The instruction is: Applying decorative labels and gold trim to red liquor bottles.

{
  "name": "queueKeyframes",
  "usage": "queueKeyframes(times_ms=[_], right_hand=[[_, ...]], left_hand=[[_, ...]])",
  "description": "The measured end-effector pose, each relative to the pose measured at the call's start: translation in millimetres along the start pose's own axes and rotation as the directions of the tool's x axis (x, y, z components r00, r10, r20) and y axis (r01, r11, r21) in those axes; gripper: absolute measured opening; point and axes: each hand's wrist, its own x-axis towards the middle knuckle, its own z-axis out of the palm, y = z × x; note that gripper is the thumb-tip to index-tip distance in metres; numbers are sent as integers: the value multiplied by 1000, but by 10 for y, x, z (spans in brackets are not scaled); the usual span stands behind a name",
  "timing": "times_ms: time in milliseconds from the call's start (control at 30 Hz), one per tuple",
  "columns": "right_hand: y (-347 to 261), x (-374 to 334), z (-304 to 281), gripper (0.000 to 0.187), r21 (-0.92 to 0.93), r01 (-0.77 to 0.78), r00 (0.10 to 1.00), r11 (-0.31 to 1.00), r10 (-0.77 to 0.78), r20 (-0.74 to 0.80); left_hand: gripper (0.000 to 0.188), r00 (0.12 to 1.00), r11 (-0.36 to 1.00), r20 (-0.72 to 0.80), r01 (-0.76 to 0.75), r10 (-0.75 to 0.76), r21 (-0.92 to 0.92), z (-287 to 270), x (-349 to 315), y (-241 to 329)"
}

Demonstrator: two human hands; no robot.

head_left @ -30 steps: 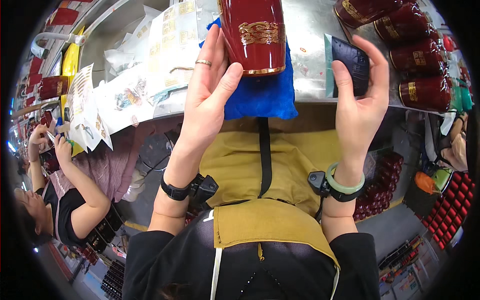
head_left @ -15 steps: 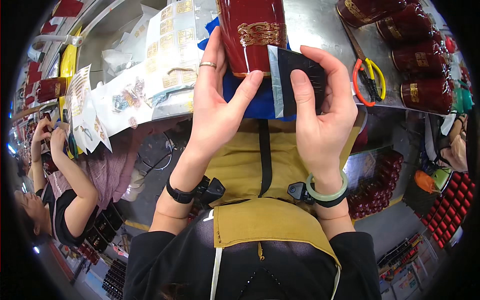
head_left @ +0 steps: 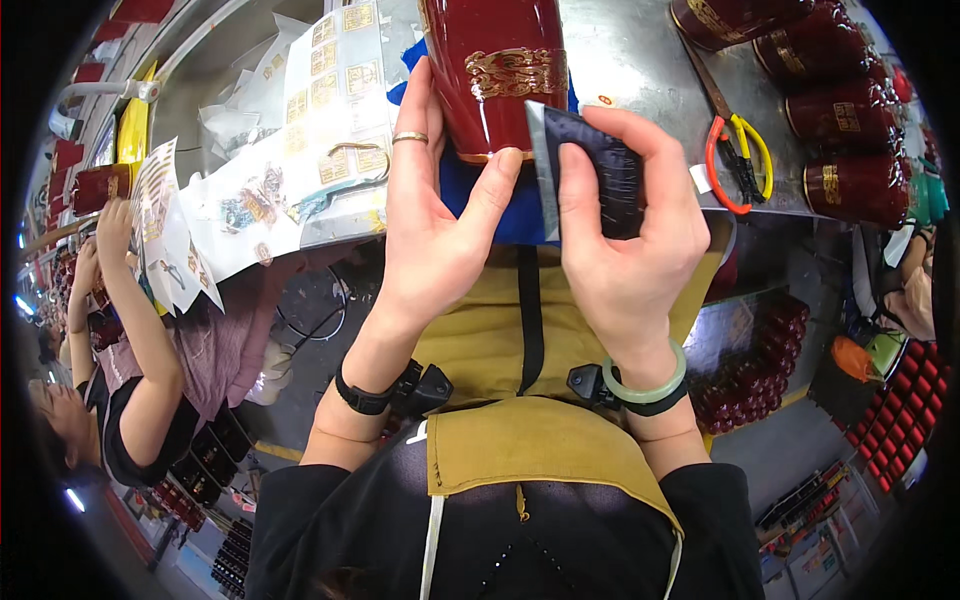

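Observation:
A glossy dark red jar (head_left: 490,122) lies over a blue cloth (head_left: 462,188) at the table's near edge, its top cut off by the picture. Around its side runs an ornate gold decal (head_left: 515,73). My left hand (head_left: 432,225) grips the jar, fingers along its left side and thumb at its near end. In my right hand (head_left: 635,245) is a black scraper (head_left: 604,172) with a pale grey edge, pinched between thumb and fingers. That edge stands at the jar's lower right; whether it touches the glaze I cannot tell.
White decal sheets (head_left: 335,100) with gold prints spread to the left. Scissors (head_left: 735,150) with red and yellow handles lie right of my hand. Several dark red jars (head_left: 850,190) stand at the far right. At left, a co-worker (head_left: 150,380) reaches toward another red jar (head_left: 98,188).
The jar and my left hand have shifted slightly left. My right hand has also moved left and tilted the scraper. The co-worker's hands have risen toward the red jar there.

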Motion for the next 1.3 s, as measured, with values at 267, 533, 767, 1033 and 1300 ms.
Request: queueKeyframes(times_ms=[267,533,767,1033,1300], right_hand=[[0,-22,-71,23,82,-11,997,997,17,-73],[-56,-69,16,25,60,-67,998,996,66,21],[-11,-58,-9,24,164,-50,996,985,61,-58],[169,-28,-211,26,179,-93,985,979,117,-123],[281,-82,-360,25,303,-163,980,939,189,-59]], left_hand=[[78,996,991,38,89,-85,-97,-41,-4,61],[69,996,977,80,65,-50,-201,-76,16,17],[69,996,976,74,70,-56,-205,-69,19,10],[87,999,999,-36,-2,4,50,19,49,18],[89,999,999,-31,21,-20,37,5,43,74]])
